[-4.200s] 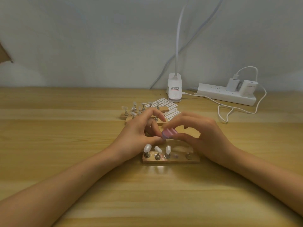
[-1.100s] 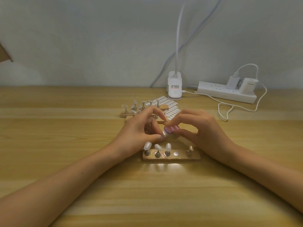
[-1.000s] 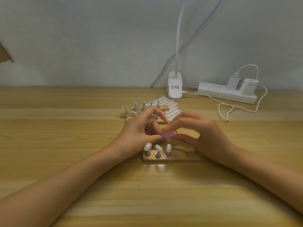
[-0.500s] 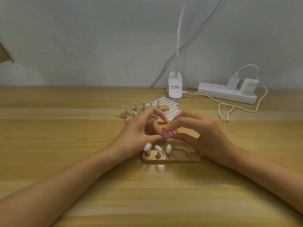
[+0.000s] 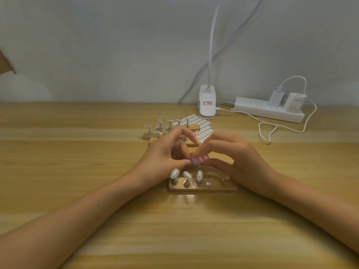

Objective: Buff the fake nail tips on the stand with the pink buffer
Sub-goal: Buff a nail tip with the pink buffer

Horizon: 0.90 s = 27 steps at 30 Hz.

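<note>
Wooden table (image 5: 77,171) — pink buffer (image 5: 199,159) pinched between right fingers (image 5: 206,147).

Right hand (image 5: 233,158) and pink buffer (image 5: 199,159) are blurred; left hand (image 5: 163,156) fingers hide whether they hold anything.

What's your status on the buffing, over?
Right hand grips buffer. Left hand pinches at its end, contents hidden. Three tips on stand, one slot empty. Nothing blocking.

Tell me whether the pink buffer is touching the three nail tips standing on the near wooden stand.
Apart. The head view shows the pink buffer, pinched in the right hand, higher than the three nail tips, with a clear gap between.
</note>
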{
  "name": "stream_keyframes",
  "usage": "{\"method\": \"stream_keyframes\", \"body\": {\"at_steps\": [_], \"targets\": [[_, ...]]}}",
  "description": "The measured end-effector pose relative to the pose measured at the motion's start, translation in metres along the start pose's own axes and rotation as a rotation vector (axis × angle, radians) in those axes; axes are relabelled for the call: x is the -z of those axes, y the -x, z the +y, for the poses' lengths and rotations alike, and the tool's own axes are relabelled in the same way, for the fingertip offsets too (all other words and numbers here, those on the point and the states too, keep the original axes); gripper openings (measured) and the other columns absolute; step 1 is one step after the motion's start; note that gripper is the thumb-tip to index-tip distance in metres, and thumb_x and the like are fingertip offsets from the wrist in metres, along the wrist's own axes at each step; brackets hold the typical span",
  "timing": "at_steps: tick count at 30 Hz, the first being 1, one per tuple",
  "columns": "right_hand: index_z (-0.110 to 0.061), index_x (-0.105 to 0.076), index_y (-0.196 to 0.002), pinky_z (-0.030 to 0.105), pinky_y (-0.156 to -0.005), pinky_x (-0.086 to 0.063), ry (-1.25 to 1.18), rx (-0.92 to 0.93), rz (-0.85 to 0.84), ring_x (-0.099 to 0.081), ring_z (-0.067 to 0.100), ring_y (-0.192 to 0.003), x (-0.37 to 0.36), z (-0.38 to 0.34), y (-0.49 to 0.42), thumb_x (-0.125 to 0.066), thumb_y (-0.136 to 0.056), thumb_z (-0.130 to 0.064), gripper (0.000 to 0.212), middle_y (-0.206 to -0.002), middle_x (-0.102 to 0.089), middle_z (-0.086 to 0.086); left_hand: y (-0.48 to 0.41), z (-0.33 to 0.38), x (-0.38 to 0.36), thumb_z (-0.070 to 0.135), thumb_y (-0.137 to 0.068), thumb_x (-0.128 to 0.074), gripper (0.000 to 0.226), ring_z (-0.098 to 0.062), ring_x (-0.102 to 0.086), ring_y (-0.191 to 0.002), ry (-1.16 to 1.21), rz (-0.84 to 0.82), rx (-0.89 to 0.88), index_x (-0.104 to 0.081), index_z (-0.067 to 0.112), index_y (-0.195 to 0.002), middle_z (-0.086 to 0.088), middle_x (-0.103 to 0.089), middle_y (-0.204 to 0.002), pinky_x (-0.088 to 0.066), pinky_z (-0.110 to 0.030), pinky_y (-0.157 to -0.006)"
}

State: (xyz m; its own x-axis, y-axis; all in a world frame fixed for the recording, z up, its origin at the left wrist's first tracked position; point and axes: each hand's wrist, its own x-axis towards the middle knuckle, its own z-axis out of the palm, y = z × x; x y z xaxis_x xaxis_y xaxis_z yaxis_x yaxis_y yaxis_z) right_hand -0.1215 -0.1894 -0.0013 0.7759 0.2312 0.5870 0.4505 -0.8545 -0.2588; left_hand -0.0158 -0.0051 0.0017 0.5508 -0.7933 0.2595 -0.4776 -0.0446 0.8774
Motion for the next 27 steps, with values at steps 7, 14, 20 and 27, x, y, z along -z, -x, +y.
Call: {"method": "stream_keyframes", "body": {"at_steps": [7,14,20,27], "targets": [[-0.01,-0.075,-0.098,0.045,-0.075,-0.051,-0.023,0.021,-0.006,-0.065,0.019,-0.084,0.0001,-0.001,-0.0014,-0.073,-0.088,-0.014,0.011,-0.091,-0.067,0.002,-0.0006,-0.0004,-0.0004,0.005,-0.081,-0.08,0.037,-0.01,-0.065,-0.066,0.0,0.002,-0.004,-0.058,0.016,-0.109,0.001,-0.067,-0.069,-0.049,-0.018,-0.066],[-0.007,-0.075,-0.098,0.039,-0.075,-0.052,-0.06,0.021,0.006,-0.065,0.021,-0.084,0.0007,-0.0034,-0.0017,-0.069,-0.089,-0.015,0.014,-0.091,-0.067,0.005,-0.0013,-0.0014,-0.0004,0.002,-0.081,-0.079,0.038,-0.007,-0.064,-0.064,0.01,-0.004,-0.003,-0.058,0.015,-0.11,0.002,-0.066,-0.068,-0.047,-0.016,-0.065],[-0.007,-0.074,-0.098,0.04,-0.076,-0.052,-0.071,0.016,0.012,-0.065,0.022,-0.086,0.0013,-0.0015,-0.0013,-0.07,-0.089,-0.013,0.012,-0.092,-0.067,0.006,-0.0009,-0.0004,-0.0006,0.003,-0.081,-0.079,0.038,-0.007,-0.063,-0.063,0.011,-0.005,0.001,-0.058,0.015,-0.11,0.003,-0.065,-0.068,-0.046,-0.015,-0.064],[-0.008,-0.074,-0.097,0.041,-0.075,-0.053,-0.1,-0.007,0.034,-0.065,0.021,-0.086,0.0004,-0.0016,-0.001,-0.07,-0.09,-0.015,0.012,-0.092,-0.067,0.004,-0.0006,-0.0002,-0.0006,0.0,-0.081,-0.078,0.038,-0.006,-0.063,-0.063,0.004,-0.007,0.004,-0.058,0.016,-0.109,0.006,-0.065,-0.068,-0.046,-0.014,-0.063]]}}
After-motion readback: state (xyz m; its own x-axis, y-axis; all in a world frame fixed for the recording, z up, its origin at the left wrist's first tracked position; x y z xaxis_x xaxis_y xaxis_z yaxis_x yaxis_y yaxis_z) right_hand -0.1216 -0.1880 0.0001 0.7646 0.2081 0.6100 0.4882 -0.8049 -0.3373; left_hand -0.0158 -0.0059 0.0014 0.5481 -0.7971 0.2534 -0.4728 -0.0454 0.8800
